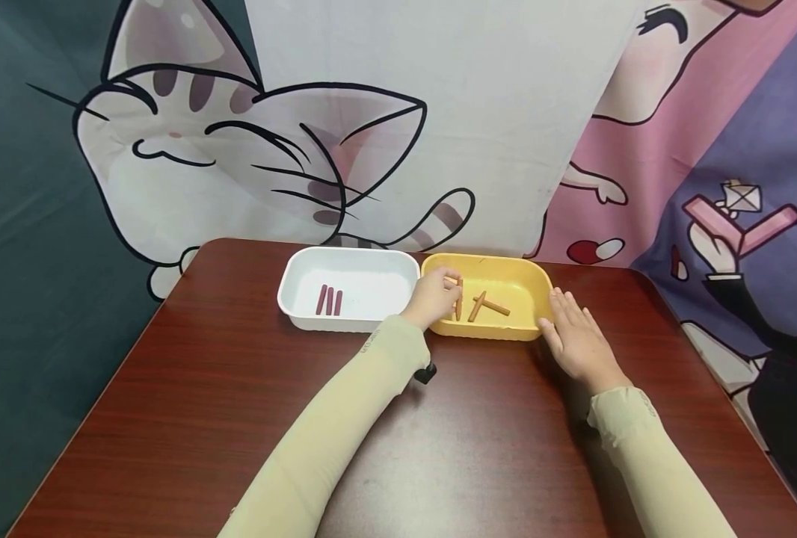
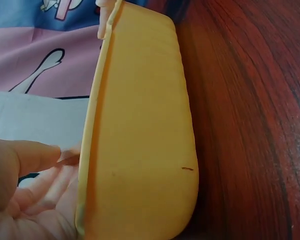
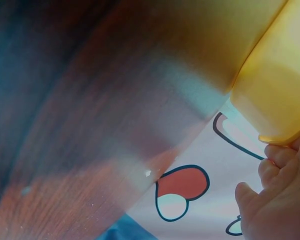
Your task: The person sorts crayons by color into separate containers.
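Observation:
A yellow tray stands on the table with several orange-brown crayons in it; two of them, one a crossing crayon, lie over each other. My left hand reaches over the tray's left end, thumb and fingers bent together at an orange-brown crayon that they seem to pinch. In the left wrist view the tray's wall partly hides the fingertips. My right hand rests with extended fingers against the tray's right end. To the left, a white tray holds three dark red crayons.
The trays stand side by side near the back edge of the brown wooden table. Behind them hangs a cloth printed with cartoon figures. A small black object shows at my left wrist.

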Motion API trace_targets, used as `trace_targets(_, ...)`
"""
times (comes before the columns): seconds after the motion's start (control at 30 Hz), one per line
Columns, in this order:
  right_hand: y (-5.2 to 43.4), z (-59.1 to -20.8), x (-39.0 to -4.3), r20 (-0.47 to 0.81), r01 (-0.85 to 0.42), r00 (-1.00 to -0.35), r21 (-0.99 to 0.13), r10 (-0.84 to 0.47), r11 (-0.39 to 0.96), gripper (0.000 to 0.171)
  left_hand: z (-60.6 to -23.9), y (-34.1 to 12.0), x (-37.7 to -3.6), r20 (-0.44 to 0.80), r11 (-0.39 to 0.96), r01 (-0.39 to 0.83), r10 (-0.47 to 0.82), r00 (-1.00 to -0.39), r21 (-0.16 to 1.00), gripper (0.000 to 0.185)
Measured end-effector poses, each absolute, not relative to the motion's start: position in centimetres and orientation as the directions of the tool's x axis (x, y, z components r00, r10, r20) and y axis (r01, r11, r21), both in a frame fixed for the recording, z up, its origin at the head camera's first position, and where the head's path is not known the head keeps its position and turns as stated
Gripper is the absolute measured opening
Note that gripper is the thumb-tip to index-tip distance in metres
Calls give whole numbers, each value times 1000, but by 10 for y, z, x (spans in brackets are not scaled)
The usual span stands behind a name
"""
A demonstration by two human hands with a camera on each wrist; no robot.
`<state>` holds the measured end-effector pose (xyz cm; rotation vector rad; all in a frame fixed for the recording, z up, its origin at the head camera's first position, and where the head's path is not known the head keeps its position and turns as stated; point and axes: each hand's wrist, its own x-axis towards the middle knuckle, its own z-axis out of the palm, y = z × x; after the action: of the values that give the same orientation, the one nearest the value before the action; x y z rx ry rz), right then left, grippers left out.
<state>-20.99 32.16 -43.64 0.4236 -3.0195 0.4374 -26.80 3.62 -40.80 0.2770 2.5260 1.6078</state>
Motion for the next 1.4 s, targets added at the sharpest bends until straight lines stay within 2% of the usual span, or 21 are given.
trace_targets(0.23, 317, -437, -215, 101, -294, -956, -273, -277, 916, 68, -405, 33, -265, 16, 572, 137, 211, -977, 809, 30)
trace_targets(0.4, 317, -438, -218, 93, -297, -955, -275, -282, 915, 68, -409, 33, -262, 58, 548, 187, 244, -968, 815, 27)
trace_targets(0.6, 322, -439, -217, 89, -293, -956, -278, -279, 915, 67, -416, 34, -257, 154, 448, 303, 340, -928, 841, 24)
trace_targets(0.9, 328, -443, -220, 100, -292, -956, -277, -275, 915, 67, -412, 22, -241, 229, 365, 362, 360, -904, 858, 24)
trace_targets(1.23, 328, -441, -223, 73, -271, -963, -269, -261, 924, 67, -404, -27, -215, 293, 324, 450, 432, -853, 832, 25)
trace_targets(1.4, 333, -435, -226, 79, -252, -968, -284, -239, 925, 67, -403, -67, -217, 322, 410, 497, 425, -846, 765, 27)
